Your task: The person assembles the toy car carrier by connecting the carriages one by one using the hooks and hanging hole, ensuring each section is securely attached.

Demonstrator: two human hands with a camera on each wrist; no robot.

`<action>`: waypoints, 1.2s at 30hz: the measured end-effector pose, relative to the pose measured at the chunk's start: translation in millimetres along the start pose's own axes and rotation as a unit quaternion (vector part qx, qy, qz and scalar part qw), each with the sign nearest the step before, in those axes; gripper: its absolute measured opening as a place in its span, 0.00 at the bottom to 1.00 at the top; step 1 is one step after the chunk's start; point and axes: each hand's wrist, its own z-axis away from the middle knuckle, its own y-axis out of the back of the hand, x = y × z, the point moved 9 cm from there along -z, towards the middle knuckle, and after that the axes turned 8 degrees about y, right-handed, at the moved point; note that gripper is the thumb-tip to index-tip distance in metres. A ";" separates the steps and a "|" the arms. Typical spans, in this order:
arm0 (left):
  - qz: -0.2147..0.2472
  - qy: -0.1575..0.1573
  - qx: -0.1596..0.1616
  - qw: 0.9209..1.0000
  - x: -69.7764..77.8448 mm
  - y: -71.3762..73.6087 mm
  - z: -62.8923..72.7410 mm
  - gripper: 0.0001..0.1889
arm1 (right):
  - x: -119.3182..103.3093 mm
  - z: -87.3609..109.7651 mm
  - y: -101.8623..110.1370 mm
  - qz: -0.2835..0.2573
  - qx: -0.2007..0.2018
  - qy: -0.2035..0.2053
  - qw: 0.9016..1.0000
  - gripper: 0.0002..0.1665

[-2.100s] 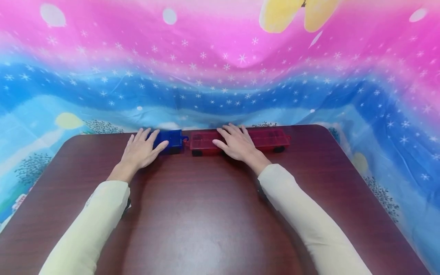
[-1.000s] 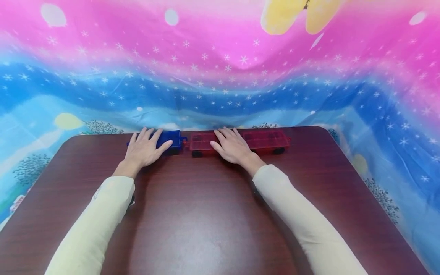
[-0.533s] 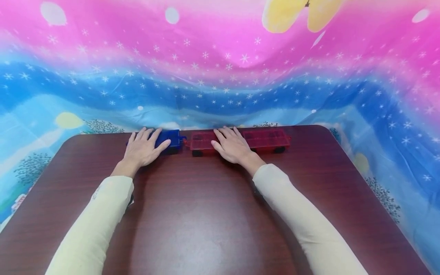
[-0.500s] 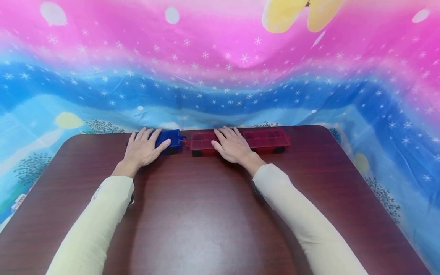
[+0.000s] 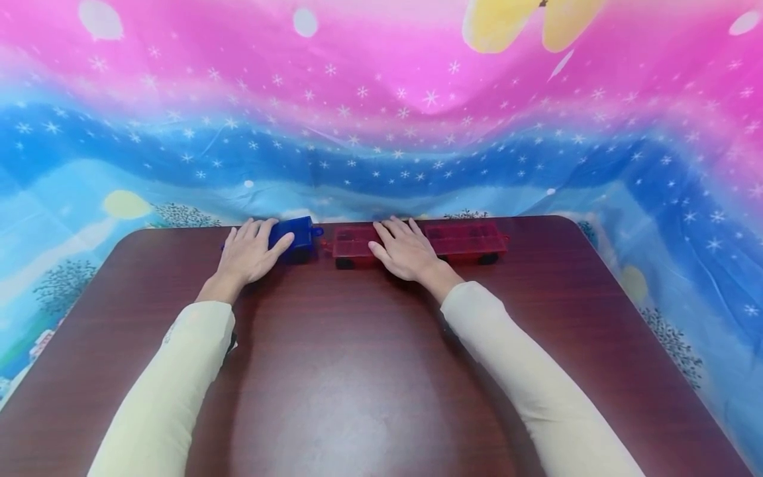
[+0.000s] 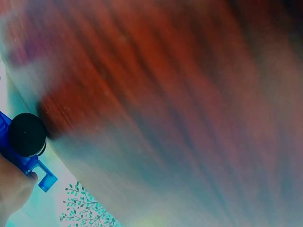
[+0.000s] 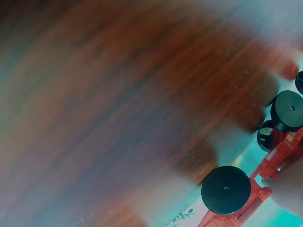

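Note:
At the far edge of the table, my left hand (image 5: pixel 246 252) grips a blue toy train car (image 5: pixel 300 238), fingers over its top and thumb along the near side. The blue car tilts, its right end raised and its hook (image 5: pixel 318 232) apart from the red hook (image 5: pixel 326 245). In the left wrist view a black wheel (image 6: pixel 27 134) of the blue car shows. My right hand (image 5: pixel 406 250) holds the left red toy car (image 5: pixel 352 242) from above. A second red car (image 5: pixel 467 240) stands at its right. The hand hides where the red cars meet.
The brown tabletop (image 5: pixel 352 344) stretches from the cars toward me. Right behind its far edge hangs a pink and blue snowflake curtain (image 5: pixel 381 139), which also runs along both sides.
The blue car's right end has risen, and its hook has parted from the red one. The red cars and my right hand stay in place. The head view shifts slightly.

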 end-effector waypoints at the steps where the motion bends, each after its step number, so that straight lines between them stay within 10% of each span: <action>1: 0.002 -0.001 0.000 1.000 -0.3 0.5 0.0 0.49 | -0.2 -0.4 -0.1 0.000 0.000 0.000 1.000 0.41; 36: -0.012 -0.014 -0.005 1.000 -0.9 -0.3 6.4 0.48 | -2.7 -7.7 0.1 -0.010 -0.010 0.001 1.000 0.42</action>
